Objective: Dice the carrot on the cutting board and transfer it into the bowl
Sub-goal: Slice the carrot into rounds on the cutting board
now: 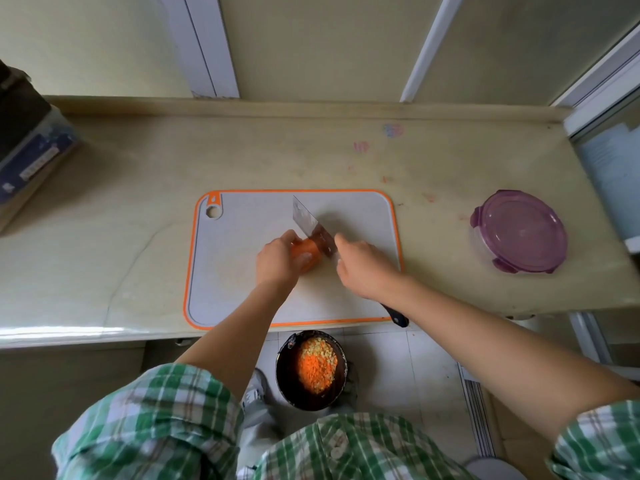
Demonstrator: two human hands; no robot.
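beige stone countertop [138, 202] runs along a pale wall, with a low lip at its far edge. at its middle lies a grey cutting board [242, 237] with an orange rim, its near edge close to the counter's near edge. at six o'clock from the board, below the counter edge and over tiled floor, a dark bowl [284, 375] holds a heap of small orange and yellow diced bits. at three o'clock, well apart from the board, a clear round container [519, 233] has its purple lid clipped on; what is inside cannot be told. the carrot [306, 252] lies at the board's middle under the left hand [277, 259], whose fingers curl over it. the right hand [363, 268] is clamped round the handle of a cleaver [306, 221], its blade against the carrot's right end. bare counter stretches toward nine o'clock as far as a box [31, 150].
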